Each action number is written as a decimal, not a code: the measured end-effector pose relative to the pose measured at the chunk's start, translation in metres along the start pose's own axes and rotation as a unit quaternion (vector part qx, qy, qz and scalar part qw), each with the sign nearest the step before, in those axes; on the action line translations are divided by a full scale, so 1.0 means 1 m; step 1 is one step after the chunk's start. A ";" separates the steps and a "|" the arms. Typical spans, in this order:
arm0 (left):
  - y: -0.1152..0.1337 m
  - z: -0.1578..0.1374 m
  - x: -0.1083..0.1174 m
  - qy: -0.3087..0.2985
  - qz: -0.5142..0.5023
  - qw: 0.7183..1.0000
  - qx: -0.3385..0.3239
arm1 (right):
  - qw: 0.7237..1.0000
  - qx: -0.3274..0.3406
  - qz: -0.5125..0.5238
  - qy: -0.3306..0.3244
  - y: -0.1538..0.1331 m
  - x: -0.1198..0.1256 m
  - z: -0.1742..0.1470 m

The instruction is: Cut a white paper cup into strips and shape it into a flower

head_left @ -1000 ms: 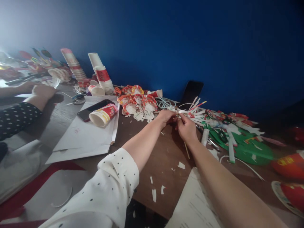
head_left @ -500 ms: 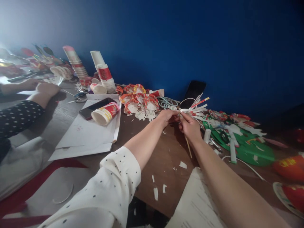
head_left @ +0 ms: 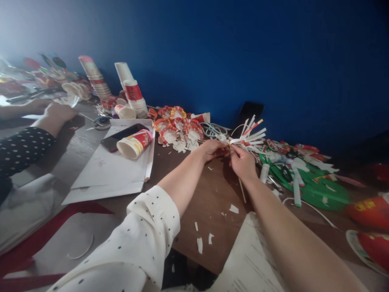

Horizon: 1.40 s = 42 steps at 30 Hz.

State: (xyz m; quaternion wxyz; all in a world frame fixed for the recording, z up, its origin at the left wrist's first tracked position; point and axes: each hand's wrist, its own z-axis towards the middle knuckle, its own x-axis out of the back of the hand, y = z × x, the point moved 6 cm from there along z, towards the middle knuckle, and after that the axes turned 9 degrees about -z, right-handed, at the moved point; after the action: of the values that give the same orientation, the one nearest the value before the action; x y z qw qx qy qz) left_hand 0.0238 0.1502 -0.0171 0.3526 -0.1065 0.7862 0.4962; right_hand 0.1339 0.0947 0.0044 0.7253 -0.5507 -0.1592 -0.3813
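Both hands meet over the table, around a fringed paper cup piece [head_left: 251,137] whose white and red strips fan out to the upper right. My left hand [head_left: 215,149] is closed at its near left edge, fingertips pinching by the rim. Pressed against the same edge are the thumb and fingers of my right hand [head_left: 243,163]. A thin wooden stick [head_left: 242,190] slants down from beneath my right hand; its upper end is hidden. Just left of the hands lies a pile of red and white cut-paper shapes [head_left: 179,127].
Paper scraps [head_left: 199,245] dot the brown table [head_left: 209,211]. On the left, a white box lid [head_left: 106,174] bears a phone [head_left: 117,140] and a paper cup [head_left: 134,144]. Cup stacks [head_left: 135,97] stand behind. Green sheets [head_left: 331,194] lie right. Another person's hands [head_left: 57,112] work far left.
The paper strips have turned slightly in my hands and now fan out wider and more upward. Both hands stay in nearly the same place, still gripping the piece.
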 end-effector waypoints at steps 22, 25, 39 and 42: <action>-0.003 0.003 0.001 -0.013 -0.038 0.999 -0.021 | 0.884 -0.183 0.424 -0.067 -0.002 -0.019 -0.009; -0.003 0.002 0.001 -0.002 -0.032 0.999 -0.023 | 0.906 -0.176 0.382 -0.056 0.004 -0.021 -0.008; 0.000 -0.002 -0.003 0.090 0.079 0.992 -0.038 | 0.996 0.050 -0.069 0.017 -0.014 -0.005 -0.009; 0.000 -0.001 -0.003 0.096 0.088 0.991 -0.038 | 0.995 0.054 -0.074 0.030 -0.012 -0.006 -0.009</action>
State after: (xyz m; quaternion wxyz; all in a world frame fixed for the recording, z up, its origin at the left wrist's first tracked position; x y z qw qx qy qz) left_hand 0.0256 0.1487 -0.0144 0.2262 -0.0979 0.8031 0.5425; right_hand 0.1197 0.0874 0.0053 0.7280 -0.4858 -0.1979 -0.4413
